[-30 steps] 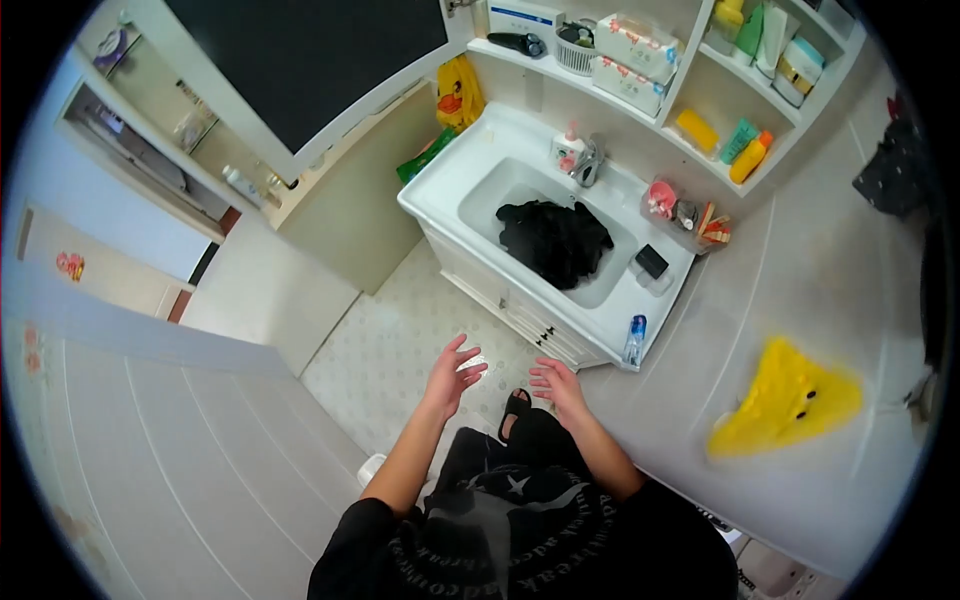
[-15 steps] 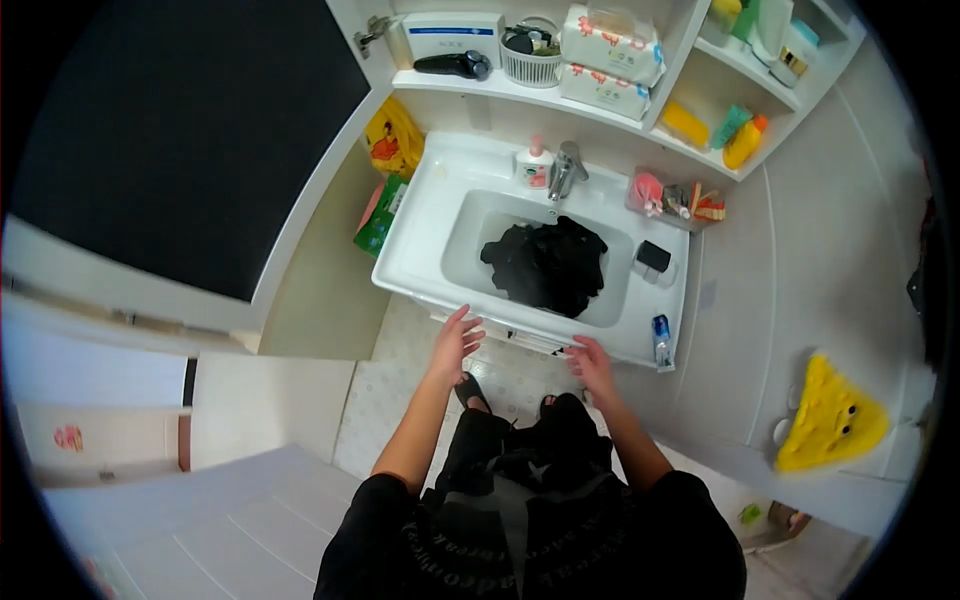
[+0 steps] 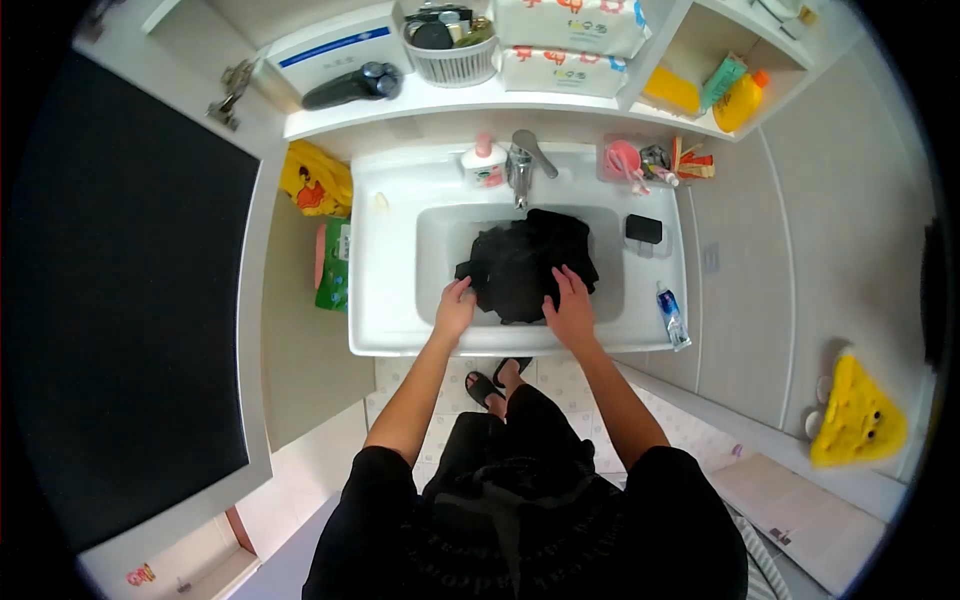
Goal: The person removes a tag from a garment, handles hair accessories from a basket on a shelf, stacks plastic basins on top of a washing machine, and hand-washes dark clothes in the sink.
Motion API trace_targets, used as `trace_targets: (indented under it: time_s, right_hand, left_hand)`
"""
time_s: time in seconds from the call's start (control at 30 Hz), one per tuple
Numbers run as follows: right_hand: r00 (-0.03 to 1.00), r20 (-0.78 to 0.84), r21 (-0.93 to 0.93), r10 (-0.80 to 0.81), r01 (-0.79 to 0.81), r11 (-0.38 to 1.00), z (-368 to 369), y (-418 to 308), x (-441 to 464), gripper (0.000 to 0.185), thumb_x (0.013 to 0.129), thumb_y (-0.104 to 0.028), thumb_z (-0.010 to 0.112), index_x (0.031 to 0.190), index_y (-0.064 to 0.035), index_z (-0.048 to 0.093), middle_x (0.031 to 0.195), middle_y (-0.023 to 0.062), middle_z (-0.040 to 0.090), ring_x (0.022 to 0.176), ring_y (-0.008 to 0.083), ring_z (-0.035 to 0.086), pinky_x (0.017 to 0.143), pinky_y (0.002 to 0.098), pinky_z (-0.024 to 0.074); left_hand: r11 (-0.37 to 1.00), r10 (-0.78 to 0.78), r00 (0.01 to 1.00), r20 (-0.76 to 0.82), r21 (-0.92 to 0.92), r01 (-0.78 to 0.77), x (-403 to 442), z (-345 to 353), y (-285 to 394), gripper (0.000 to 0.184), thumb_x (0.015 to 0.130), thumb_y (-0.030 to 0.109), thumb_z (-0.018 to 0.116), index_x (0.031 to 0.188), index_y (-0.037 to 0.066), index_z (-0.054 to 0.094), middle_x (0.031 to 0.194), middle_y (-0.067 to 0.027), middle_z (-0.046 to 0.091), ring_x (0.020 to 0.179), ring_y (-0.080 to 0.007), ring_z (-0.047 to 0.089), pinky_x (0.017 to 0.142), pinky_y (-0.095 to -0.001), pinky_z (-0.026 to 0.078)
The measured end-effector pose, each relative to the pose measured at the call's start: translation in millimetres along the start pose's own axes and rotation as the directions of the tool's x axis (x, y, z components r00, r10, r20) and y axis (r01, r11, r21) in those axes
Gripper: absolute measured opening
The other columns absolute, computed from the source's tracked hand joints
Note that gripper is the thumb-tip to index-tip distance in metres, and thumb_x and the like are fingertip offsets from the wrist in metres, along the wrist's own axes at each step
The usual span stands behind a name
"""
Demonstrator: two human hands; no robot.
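A bunched black cloth [image 3: 530,262], probably a garment, lies in the basin of the white sink [image 3: 385,290]. My left hand [image 3: 456,310] is over the basin's front left, its fingertips at the cloth's left edge. Its fingers are slightly bent and apart, with nothing visibly gripped. On the right, my right hand [image 3: 569,310] reaches over the front of the cloth, fingers spread and thumb apart. Whether its fingertips press on the fabric is hard to tell. Behind the basin stands the chrome faucet [image 3: 521,170]; no running water is visible.
A pump soap bottle [image 3: 484,163] stands left of the faucet. Along the right rim are a black soap bar [image 3: 643,229] on a clear dish, a toothpaste tube [image 3: 672,317] and a clear organizer [image 3: 622,160]. An open mirror door [image 3: 150,300] fills the left side; a shelf [image 3: 450,100] overhangs the sink.
Both my hands have moved forward from in front of the sink to over the basin, beside the black cloth. I have stepped closer, and the view has turned to face the sink squarely.
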State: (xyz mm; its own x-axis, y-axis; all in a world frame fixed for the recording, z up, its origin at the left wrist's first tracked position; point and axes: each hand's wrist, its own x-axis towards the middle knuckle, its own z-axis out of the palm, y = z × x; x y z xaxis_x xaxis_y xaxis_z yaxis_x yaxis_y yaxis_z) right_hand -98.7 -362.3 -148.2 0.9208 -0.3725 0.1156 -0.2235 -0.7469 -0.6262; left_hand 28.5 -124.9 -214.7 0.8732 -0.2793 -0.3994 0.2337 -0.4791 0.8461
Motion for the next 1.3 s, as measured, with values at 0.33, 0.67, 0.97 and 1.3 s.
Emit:
trace_targets:
  time_s: [0.33,0.67,0.97,1.3]
  right_hand:
    - [0.909,0.280,-0.266,0.309,-0.236,0.935,69.0,80.1,39.0,0.088,0.092,-0.047,0.067,0.151,0.0089,0.032,0.147,0.0292,0.047,0.128,0.0424,0.053,0.105,0.0454,0.0483]
    - [0.938,0.060,0.205,0.341,-0.346,0.916,56.9,89.2,25.3,0.077,0.087,-0.019,0.069,0.152,-0.0007,0.034,0.137,0.0273,0.053,0.126,0.0433,0.052,0.108,0.0466,0.0428]
    - [0.987,-0.110,0.392,0.118,-0.066,0.918,24.7,-61.9,42.5,0.070,0.082,-0.013,0.069,0.146,-0.0018,0.045,0.142,0.0226,0.049,0.131,0.0434,0.046,0.111,0.0475,0.0380]
    - [0.946,0.250,0.649,0.208,-0.323,0.689,112.7,-105.4,105.3,0.060,0.085,-0.022,0.076,0.138,-0.0061,0.052,0.129,0.0194,0.059,0.110,0.0325,0.062,0.093,0.0417,0.0516]
  left_hand:
    - [0.784,0.086,0.996,-0.023,0.618,-0.054,53.3,23.2,22.9,0.063,0.085,0.034,0.069,0.146,0.021,0.054,0.154,-0.0207,0.043,0.137,-0.0414,0.044,0.112,-0.0501,0.039]
    - [0.816,-0.007,0.978,0.208,0.566,-0.115,97.2,-0.1,17.2,0.053,0.092,0.044,0.070,0.125,0.004,0.064,0.097,-0.0142,0.075,0.088,-0.0344,0.070,0.080,-0.0394,0.054]
    - [0.862,0.038,0.994,0.105,-0.506,0.021,45.0,-90.7,155.9,0.030,0.104,0.023,0.059,0.122,0.001,0.065,0.107,-0.0035,0.071,0.091,-0.0123,0.066,0.083,-0.0293,0.054]
    - [0.564,0.062,0.979,0.196,-0.816,0.128,41.7,-133.6,205.0,0.058,0.103,0.049,0.049,0.145,0.010,0.051,0.138,-0.0065,0.060,0.122,-0.0244,0.060,0.107,-0.0404,0.047]
